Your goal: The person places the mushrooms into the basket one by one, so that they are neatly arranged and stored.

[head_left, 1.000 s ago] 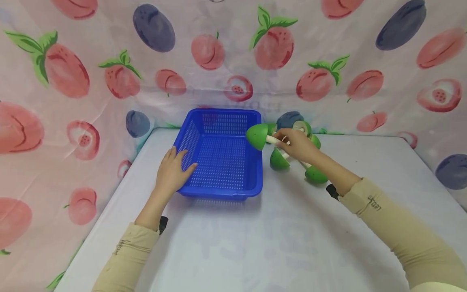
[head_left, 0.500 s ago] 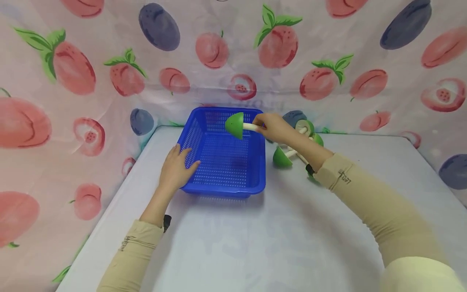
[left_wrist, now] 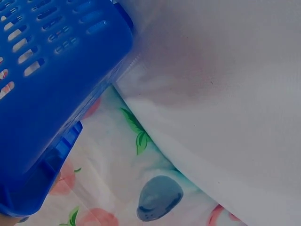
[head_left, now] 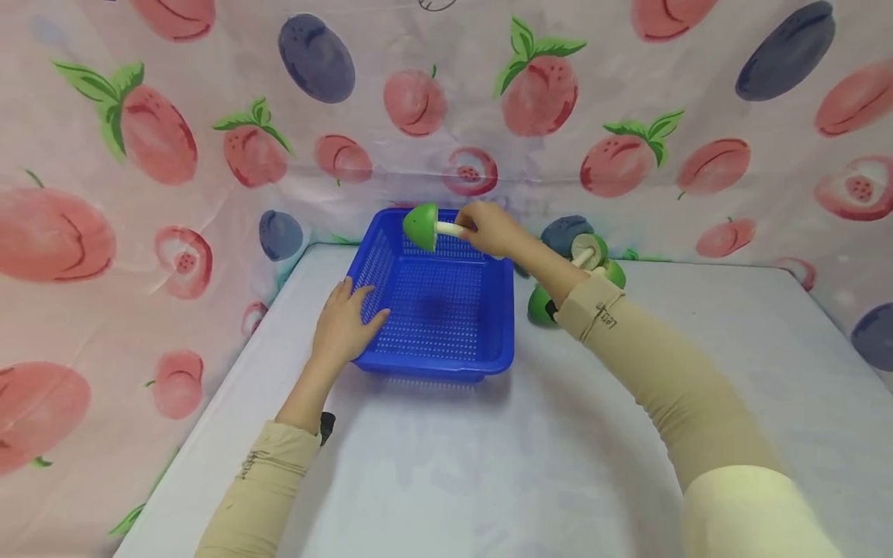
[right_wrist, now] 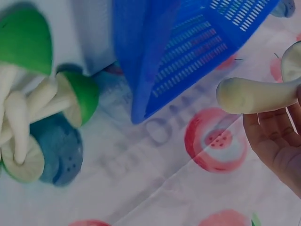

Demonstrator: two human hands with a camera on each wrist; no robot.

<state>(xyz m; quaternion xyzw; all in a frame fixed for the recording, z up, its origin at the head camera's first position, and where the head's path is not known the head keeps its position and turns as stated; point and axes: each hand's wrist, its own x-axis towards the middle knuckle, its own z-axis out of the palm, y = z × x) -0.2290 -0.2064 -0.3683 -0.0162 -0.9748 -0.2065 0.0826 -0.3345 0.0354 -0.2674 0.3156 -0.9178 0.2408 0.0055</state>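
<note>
Showing blue on slotted basket (head_left: pixel 504 333), green and cream on raised mushroom (head_left: pixel 421 228) — repeating both on clustered mushrooms (head_left: pixel 588 252). Displaying coral and slate blue over pale pink on fruit-printed backdrop (head_left: pixel 446 46) — reading white on table (head_left: pixel 530 465), beige on sleeves (head_left: pixel 677 395).

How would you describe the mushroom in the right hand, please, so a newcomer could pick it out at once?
Find the blue basket at the white table's far side. Above it, the right hand holds a green-capped mushroom by its pale stem. The other mushrooms lie clustered right of the basket; only this one is held aloft.
</note>
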